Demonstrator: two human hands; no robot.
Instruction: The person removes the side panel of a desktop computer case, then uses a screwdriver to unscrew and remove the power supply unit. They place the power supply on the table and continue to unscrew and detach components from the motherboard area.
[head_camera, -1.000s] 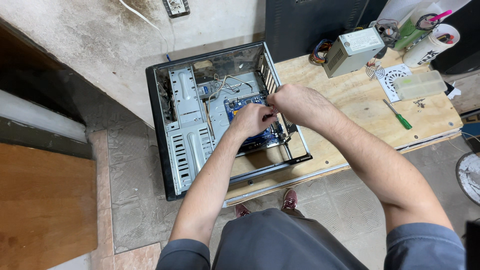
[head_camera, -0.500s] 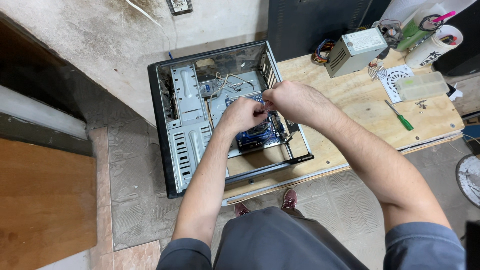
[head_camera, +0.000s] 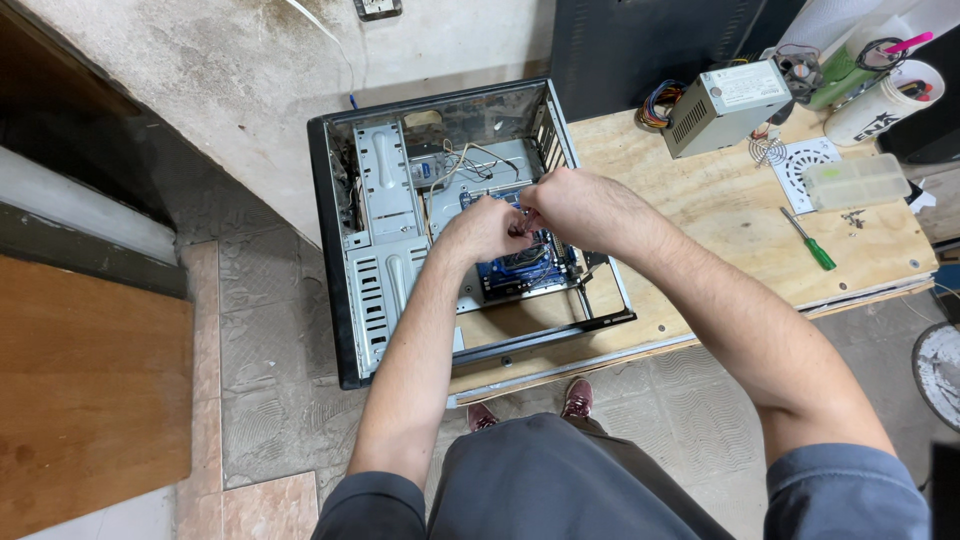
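The open computer case (head_camera: 400, 220) lies on its side at the tabletop's (head_camera: 700, 230) left edge, giving access from above. Both the left hand (head_camera: 485, 228) and right hand (head_camera: 575, 205) meet over the blue motherboard (head_camera: 520, 270) inside, fingers pinched together on something small I cannot make out.

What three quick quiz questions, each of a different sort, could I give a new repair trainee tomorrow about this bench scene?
1. True or false: both hands are inside the open computer case, over the blue circuit board.
2. Which tool lies on the wooden bench to the person's right? A hammer; B green-handled screwdriver; C pliers.
3. Fill in: the grey metal box with coloured wires at the back of the bench is a loose power ____.

Key: 1 true. 2 B. 3 supply.
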